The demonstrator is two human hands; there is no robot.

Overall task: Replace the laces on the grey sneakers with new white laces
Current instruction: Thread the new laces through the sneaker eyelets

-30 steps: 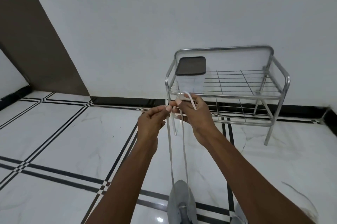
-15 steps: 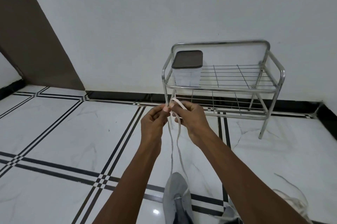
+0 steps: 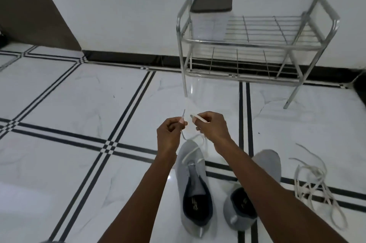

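Note:
Two grey sneakers stand on the floor below my arms. The left sneaker [image 3: 195, 189] has a new white lace [image 3: 190, 152] threaded through its lowest eyelets. My left hand [image 3: 170, 134] pinches one end of that lace, whose tip sticks up above my fingers. My right hand [image 3: 213, 127] pinches the other end, tip pointing left. Both hands hover just beyond the shoe's toe, a little apart. The right sneaker [image 3: 265, 165] is partly hidden behind my right forearm and shows no lace.
A loose pile of white laces [image 3: 315, 183] lies on the tiles right of the sneakers. A chrome wire rack [image 3: 251, 44] stands against the wall ahead, holding a clear container with a dark lid [image 3: 211, 15]. A brown panel fills the far left.
My hands have dropped from rack height down to just above the sneaker's toe and moved slightly apart. The view has tilted down, bringing both sneakers and the loose laces into sight.

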